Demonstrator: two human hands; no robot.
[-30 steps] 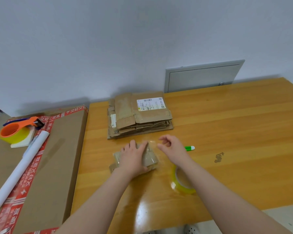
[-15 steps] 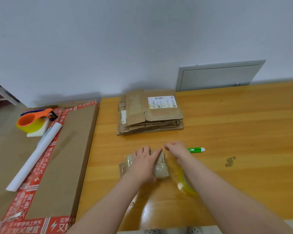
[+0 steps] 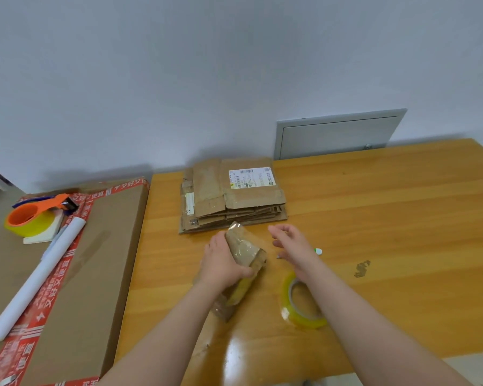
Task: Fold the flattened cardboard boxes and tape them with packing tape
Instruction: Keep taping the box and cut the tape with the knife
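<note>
1. The left hand [image 3: 223, 264] grips a small box [image 3: 244, 253], fingers curled round it, holding it tilted over the table [image 3: 388, 218].
2. The right hand [image 3: 292, 245] hovers just beside the box, fingers loosely spread, holding nothing.
3. The tape roll [image 3: 286, 296] lies under the right forearm.
4. The flat-box stack [image 3: 234, 199] sits behind both hands.

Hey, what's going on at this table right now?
A person is taping up boxes at a wooden table. Their left hand grips a small taped cardboard box, tilted up, while the right hand hovers open beside it, holding nothing. A roll of clear tape lies by the right forearm, and a stack of flattened boxes waits behind.
</note>
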